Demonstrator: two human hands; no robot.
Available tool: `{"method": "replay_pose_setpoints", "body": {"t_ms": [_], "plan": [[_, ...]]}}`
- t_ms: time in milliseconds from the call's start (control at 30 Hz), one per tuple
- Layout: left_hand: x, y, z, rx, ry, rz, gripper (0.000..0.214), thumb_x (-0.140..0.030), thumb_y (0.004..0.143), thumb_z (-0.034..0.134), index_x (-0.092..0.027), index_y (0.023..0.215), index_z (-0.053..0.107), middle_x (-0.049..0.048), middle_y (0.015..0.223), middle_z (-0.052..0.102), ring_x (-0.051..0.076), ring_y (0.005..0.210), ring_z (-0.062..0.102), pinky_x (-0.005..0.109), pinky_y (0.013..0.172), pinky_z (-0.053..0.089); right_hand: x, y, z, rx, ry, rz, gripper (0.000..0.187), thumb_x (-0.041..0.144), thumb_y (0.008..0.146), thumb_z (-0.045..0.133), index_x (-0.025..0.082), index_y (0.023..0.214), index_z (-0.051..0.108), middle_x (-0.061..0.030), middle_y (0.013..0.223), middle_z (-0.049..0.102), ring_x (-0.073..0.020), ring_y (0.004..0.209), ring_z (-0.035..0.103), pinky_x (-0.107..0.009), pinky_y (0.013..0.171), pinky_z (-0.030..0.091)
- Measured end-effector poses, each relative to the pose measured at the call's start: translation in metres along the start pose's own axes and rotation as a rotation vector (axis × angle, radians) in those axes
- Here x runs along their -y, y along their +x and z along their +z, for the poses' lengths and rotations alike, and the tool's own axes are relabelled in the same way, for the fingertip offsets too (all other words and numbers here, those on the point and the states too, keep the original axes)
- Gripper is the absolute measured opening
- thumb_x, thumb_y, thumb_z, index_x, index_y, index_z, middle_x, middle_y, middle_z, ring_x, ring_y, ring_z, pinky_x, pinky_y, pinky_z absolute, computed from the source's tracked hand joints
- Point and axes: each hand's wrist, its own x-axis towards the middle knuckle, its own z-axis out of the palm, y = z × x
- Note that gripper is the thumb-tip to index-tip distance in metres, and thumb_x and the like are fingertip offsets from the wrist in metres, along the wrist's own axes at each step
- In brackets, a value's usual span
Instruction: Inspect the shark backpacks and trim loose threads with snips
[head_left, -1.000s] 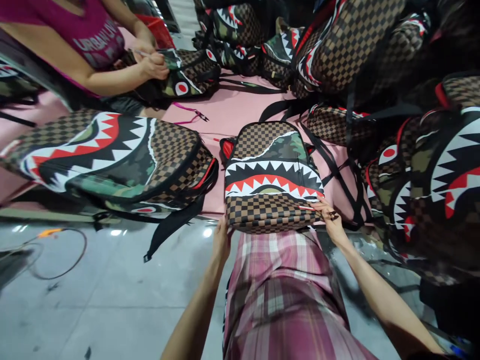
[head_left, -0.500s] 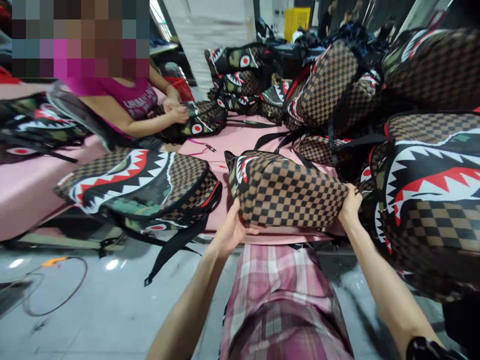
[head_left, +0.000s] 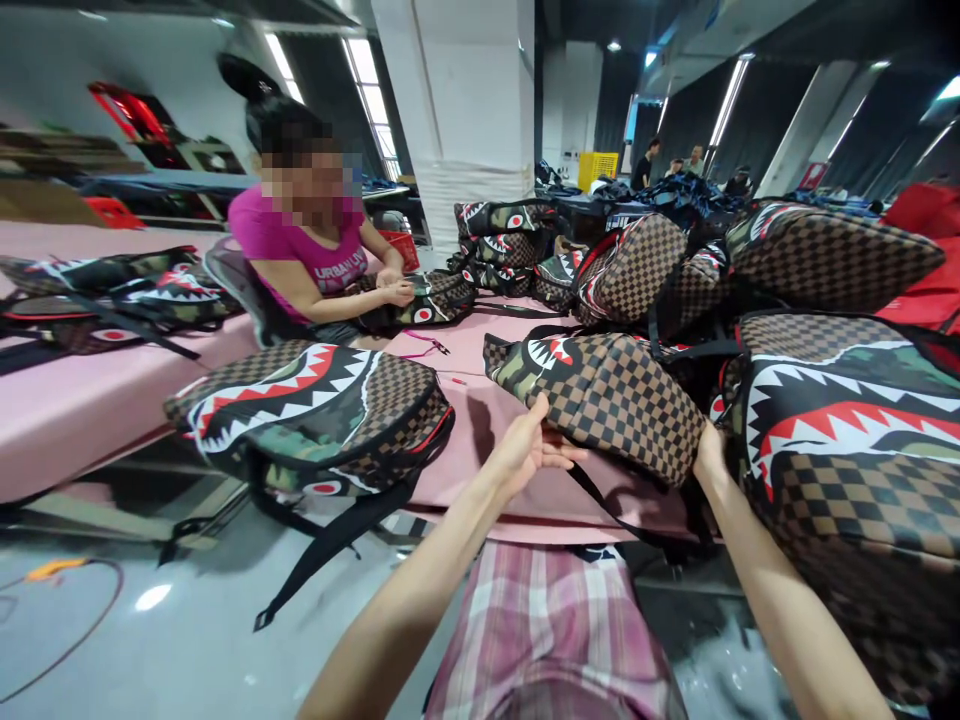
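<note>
Between my hands is a brown-and-black checkered backpack [head_left: 615, 395] with a shark-mouth print, lifted a little off the pink table and tilted down to the right. My left hand [head_left: 529, 450] holds its lower left edge, thumb against the side and fingers stretched beneath. At the right end, my right hand [head_left: 709, 455] is closed around the corner, its fingertips hidden behind the bag. A black strap hangs below onto the table. Left of my hands lies another shark-print backpack [head_left: 315, 410], and a larger one [head_left: 862, 430] stands close by my right forearm.
Several more backpacks [head_left: 637, 270] are piled at the back right of the pink table [head_left: 450, 480]. Across the table a seated person in a pink shirt [head_left: 322, 260] has both hands over a backpack [head_left: 435, 300]. A small red item [head_left: 459, 380] lies on the cloth.
The backpack has risen off the table and tipped, its right end now lower, with both hands still on it. The strap beneath has come into sight. My view has tilted upward.
</note>
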Motion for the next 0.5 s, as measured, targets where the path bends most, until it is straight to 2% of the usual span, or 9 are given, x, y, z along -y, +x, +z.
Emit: {"method": "replay_pose_setpoints", "body": {"t_ms": [100, 200, 300, 367, 433, 500], "plan": [[-0.009, -0.002, -0.009, -0.075, -0.084, 0.017, 0.041, -0.042, 0.093, 0.034, -0.009, 0.093, 0.058, 0.0114, 0.071, 0.067, 0.022, 0.052, 0.067, 0.026, 0.039, 0.051, 0.02, -0.011, 0.006, -0.02, -0.064, -0.019, 0.019, 0.037, 0.069, 0.049, 0.02, 0.06, 0.047, 0.0026, 0.057, 0.052, -0.0142, 0.056, 0.049, -0.029, 0.056, 0.045], [-0.025, -0.001, -0.035, -0.217, -0.233, 0.08, 0.034, -0.035, 0.094, 0.033, -0.013, 0.084, 0.057, 0.0038, 0.059, 0.061, 0.016, 0.037, 0.058, 0.022, 0.03, 0.044, 0.052, -0.027, 0.022, 0.019, -0.111, -0.109, 0.018, 0.034, 0.071, 0.049, 0.018, 0.066, 0.057, 0.0002, 0.067, 0.06, -0.015, 0.068, 0.054, -0.027, 0.066, 0.044], [-0.043, 0.001, -0.068, -0.334, -0.396, 0.053, 0.032, -0.028, 0.093, 0.033, -0.014, 0.072, 0.052, 0.0, 0.053, 0.055, 0.009, 0.031, 0.048, 0.017, 0.026, 0.035, 0.089, -0.045, 0.049, 0.153, -0.126, -0.196, 0.017, 0.032, 0.071, 0.052, 0.019, 0.071, 0.063, 0.0011, 0.073, 0.063, -0.0151, 0.072, 0.057, -0.026, 0.069, 0.043], [-0.053, 0.001, -0.086, -0.374, -0.458, 0.021, 0.034, -0.024, 0.093, 0.028, -0.014, 0.068, 0.049, -0.0011, 0.051, 0.051, 0.007, 0.031, 0.045, 0.014, 0.027, 0.035, 0.111, -0.056, 0.07, 0.286, -0.163, -0.263, 0.02, 0.035, 0.076, 0.05, 0.02, 0.074, 0.064, 0.0014, 0.072, 0.064, -0.0154, 0.069, 0.057, -0.027, 0.067, 0.043], [-0.058, 0.0, -0.099, -0.391, -0.474, 0.037, 0.036, -0.022, 0.094, 0.024, -0.015, 0.066, 0.046, -0.0024, 0.05, 0.049, 0.005, 0.032, 0.044, 0.012, 0.03, 0.037, 0.129, -0.064, 0.089, 0.37, -0.22, -0.335, 0.026, 0.036, 0.081, 0.043, 0.021, 0.076, 0.064, 0.0006, 0.073, 0.064, -0.0164, 0.069, 0.058, -0.029, 0.068, 0.043], [-0.063, 0.0, -0.106, -0.396, -0.464, 0.066, 0.037, -0.02, 0.094, 0.021, -0.015, 0.066, 0.044, -0.003, 0.051, 0.049, 0.003, 0.032, 0.044, 0.01, 0.031, 0.037, 0.141, -0.071, 0.105, 0.39, -0.274, -0.374, 0.028, 0.035, 0.084, 0.04, 0.021, 0.078, 0.064, -0.0004, 0.076, 0.065, -0.0175, 0.073, 0.059, -0.031, 0.071, 0.043]]}}
